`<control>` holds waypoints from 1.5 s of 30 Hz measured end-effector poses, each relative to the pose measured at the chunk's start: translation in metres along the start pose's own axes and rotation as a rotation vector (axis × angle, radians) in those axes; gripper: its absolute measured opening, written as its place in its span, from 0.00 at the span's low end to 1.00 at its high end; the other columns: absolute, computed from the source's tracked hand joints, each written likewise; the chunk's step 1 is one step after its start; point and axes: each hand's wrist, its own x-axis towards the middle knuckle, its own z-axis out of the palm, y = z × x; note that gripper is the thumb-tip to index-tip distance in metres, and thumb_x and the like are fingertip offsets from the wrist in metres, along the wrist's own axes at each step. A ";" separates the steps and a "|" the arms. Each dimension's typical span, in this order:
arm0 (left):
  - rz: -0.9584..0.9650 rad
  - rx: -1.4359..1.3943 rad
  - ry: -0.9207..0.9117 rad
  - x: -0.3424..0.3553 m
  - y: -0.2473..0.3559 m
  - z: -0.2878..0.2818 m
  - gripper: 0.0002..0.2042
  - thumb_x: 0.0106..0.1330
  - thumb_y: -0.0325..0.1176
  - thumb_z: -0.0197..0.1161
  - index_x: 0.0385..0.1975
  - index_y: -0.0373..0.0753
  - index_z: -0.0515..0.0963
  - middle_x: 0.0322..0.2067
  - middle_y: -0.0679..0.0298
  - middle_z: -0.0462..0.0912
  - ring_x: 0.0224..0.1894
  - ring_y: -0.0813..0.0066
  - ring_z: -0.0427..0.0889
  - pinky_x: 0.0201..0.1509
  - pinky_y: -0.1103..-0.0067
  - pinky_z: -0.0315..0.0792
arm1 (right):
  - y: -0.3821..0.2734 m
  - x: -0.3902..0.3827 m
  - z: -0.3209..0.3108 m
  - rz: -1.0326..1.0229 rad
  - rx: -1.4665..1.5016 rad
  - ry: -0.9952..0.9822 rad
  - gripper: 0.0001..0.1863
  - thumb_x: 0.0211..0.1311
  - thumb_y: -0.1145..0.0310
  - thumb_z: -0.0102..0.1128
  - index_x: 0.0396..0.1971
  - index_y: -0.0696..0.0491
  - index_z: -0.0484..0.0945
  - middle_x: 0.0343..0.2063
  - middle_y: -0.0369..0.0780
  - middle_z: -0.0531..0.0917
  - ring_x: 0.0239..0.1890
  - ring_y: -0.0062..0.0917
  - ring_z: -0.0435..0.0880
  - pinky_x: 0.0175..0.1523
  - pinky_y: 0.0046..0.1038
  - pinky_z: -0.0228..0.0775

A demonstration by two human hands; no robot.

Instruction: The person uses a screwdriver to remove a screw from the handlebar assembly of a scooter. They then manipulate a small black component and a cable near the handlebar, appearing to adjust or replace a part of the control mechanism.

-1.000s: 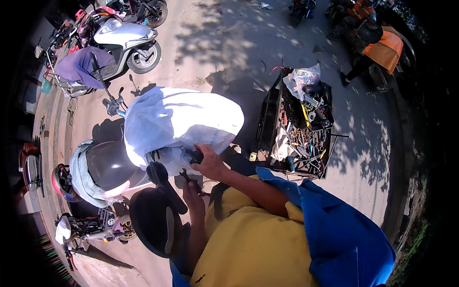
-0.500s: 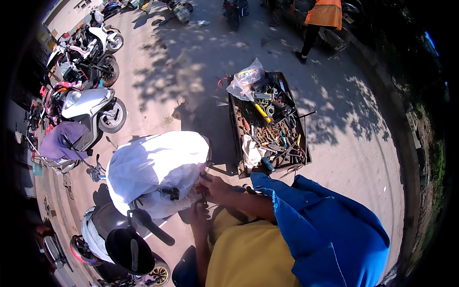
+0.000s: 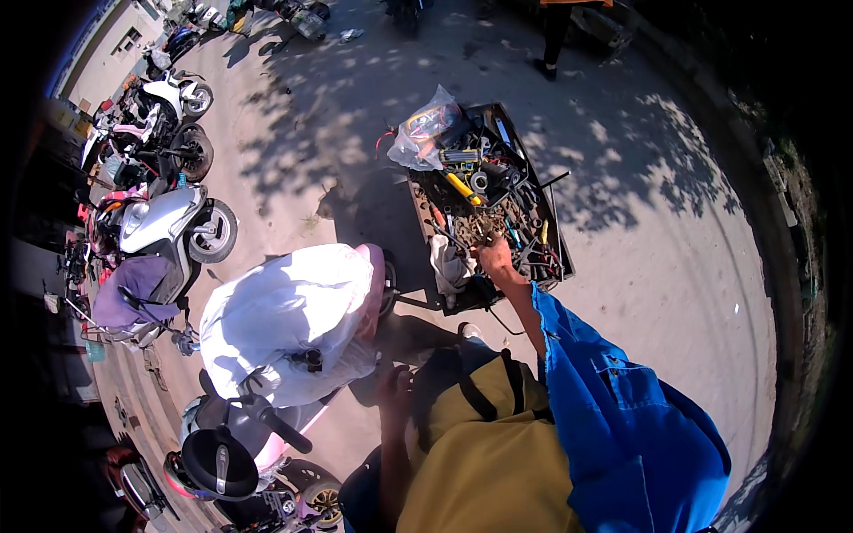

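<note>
My right hand [image 3: 494,256] reaches into a dark metal tool tray [image 3: 555,226], its fingers bent down and drawn together among loose tools and small metal parts. What is between those fingertips, if anything, cannot be made out. Low in front of my body, in shadow, is my left hand [image 3: 394,386] with curled fingers; whatever it holds is too dark to name. Just left of it stands a scooter draped with a white cover [image 3: 284,298], its black handlebar grip [image 3: 286,433] and round black mirror [image 3: 222,464] sticking out. A yellow-handled tool [image 3: 463,189] lies in the tray.
A clear plastic bag [image 3: 427,133] and a white cloth [image 3: 450,266] lie in the tray. A rod [image 3: 558,178] juts from its right side. Parked scooters [image 3: 160,218] line the left. At the far top stands another person [image 3: 554,40]. A curb runs along the right.
My right hand has left the scooter's side, where both hands were together, and moved up and right into the tool tray. My left hand stays low beside the scooter. The view has shifted.
</note>
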 end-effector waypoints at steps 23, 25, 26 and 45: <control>0.736 -0.202 0.308 -0.029 0.172 0.033 0.10 0.73 0.31 0.62 0.47 0.32 0.81 0.30 0.69 0.74 0.28 0.83 0.68 0.33 0.83 0.62 | 0.022 -0.141 -0.049 -0.631 -0.711 -0.062 0.27 0.58 0.64 0.69 0.58 0.53 0.77 0.63 0.46 0.71 0.62 0.44 0.73 0.63 0.45 0.68; 0.872 -0.120 0.481 -0.066 0.236 0.035 0.09 0.72 0.31 0.61 0.44 0.32 0.78 0.33 0.66 0.74 0.29 0.82 0.69 0.33 0.83 0.64 | 0.052 -0.147 -0.060 -0.649 -0.812 -0.081 0.27 0.58 0.62 0.70 0.58 0.52 0.79 0.62 0.45 0.73 0.62 0.43 0.73 0.60 0.45 0.70; 0.988 -0.158 0.536 -0.076 0.258 0.035 0.09 0.72 0.32 0.59 0.40 0.31 0.79 0.31 0.65 0.75 0.32 0.78 0.73 0.35 0.83 0.64 | 0.064 -0.154 -0.069 -0.611 -0.850 -0.107 0.26 0.58 0.62 0.69 0.57 0.51 0.80 0.61 0.45 0.75 0.62 0.43 0.73 0.59 0.45 0.70; 1.301 -0.625 -0.186 -0.178 0.364 -0.005 0.15 0.73 0.39 0.61 0.58 0.52 0.78 0.65 0.74 0.76 0.70 0.83 0.69 0.75 0.81 0.64 | 0.106 -0.169 -0.056 -0.132 -0.996 -0.211 0.10 0.63 0.59 0.59 0.38 0.47 0.82 0.43 0.43 0.85 0.46 0.42 0.86 0.53 0.47 0.73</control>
